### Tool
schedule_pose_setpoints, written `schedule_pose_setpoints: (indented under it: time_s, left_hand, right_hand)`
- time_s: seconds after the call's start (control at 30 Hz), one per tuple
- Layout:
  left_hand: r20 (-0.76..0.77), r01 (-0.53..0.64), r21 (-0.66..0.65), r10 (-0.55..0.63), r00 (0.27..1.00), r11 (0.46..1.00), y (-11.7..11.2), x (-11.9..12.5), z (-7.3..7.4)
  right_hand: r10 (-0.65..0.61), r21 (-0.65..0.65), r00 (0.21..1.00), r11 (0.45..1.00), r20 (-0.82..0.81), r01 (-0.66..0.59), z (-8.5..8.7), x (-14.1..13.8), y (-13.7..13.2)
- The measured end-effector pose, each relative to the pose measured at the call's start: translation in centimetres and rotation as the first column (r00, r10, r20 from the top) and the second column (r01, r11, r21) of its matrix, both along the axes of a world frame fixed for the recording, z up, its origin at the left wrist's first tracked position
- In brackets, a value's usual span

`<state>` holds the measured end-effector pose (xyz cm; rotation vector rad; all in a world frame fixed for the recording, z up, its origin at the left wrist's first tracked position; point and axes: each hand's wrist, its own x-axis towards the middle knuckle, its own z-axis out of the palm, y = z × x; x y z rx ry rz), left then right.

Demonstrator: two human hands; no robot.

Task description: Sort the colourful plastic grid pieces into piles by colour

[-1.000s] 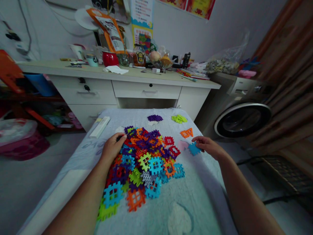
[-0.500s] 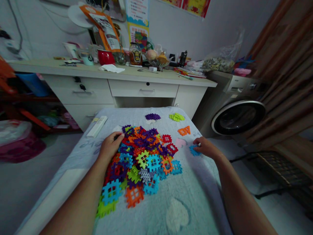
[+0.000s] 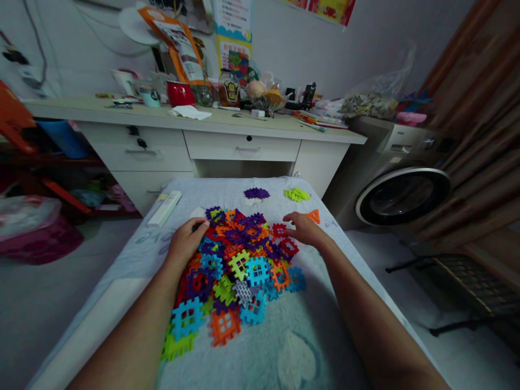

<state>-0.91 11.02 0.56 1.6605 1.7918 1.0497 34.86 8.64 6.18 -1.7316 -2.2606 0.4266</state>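
A heap of colourful plastic interlocking tiles (image 3: 247, 244) covers the middle of the cloth-covered table. My left hand (image 3: 184, 244) rests at the heap's left edge, its thumb and fingers curled together around something dark that I cannot make out. Over the right side of the heap, my right hand (image 3: 304, 228) has its fingers stretched out, close to a red window tile (image 3: 279, 230). Another red tile (image 3: 288, 248) lies just below it. Beyond the right hand an orange tile (image 3: 313, 216) is partly covered. No blue tile shows beside it; my hand and forearm block that spot.
Purple tiles (image 3: 257, 193) and lime-green tiles (image 3: 297, 194) lie in separate groups at the table's far side. A long white box (image 3: 164, 209) is at the left edge. Behind stands a cluttered white desk (image 3: 227, 125), with a washing machine (image 3: 400, 179) to the right.
My right hand has left the blue tile on the right and moved left to the red tiles, its fingers opening. The left hand stays at the heap. The view has shifted slightly.
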Motion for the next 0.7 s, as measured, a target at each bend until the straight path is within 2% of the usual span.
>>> schedule_pose_setpoints:
  time_s: [0.1, 0.23, 0.4, 0.57, 0.7]
  left_hand:
    - [-0.003, -0.002, 0.004, 0.002, 1.000, 1.000, 0.0, 0.0, 0.0]
    - [0.004, 0.005, 0.013, -0.005, 1.000, 1.000, 0.1, 0.0, -0.1]
    - [0.007, 0.001, 0.011, -0.001, 1.000, 1.000, 0.3, -0.2, -0.4]
    - [0.007, -0.009, 0.006, 0.009, 1.000, 1.000, 0.1, -0.1, -0.2]
    - [0.011, -0.012, 0.022, 0.012, 1.000, 1.000, -0.2, 0.1, 0.1]
  right_hand:
    - [0.032, -0.032, 0.997, 0.999, 0.068, -0.030, -0.7, -1.5, 0.6]
    - [0.067, -0.001, 0.989, 0.998, 0.134, -0.067, -1.8, -1.8, 0.6]
    - [0.078, 0.028, 0.990, 0.996, 0.116, -0.081, -1.5, -1.6, 0.2]
    - [0.021, 0.018, 0.999, 1.000, 0.030, -0.022, -1.0, -1.9, -0.2]
    - [-0.099, 0.059, 0.995, 0.993, 0.022, 0.098, -1.7, -2.1, -0.2]
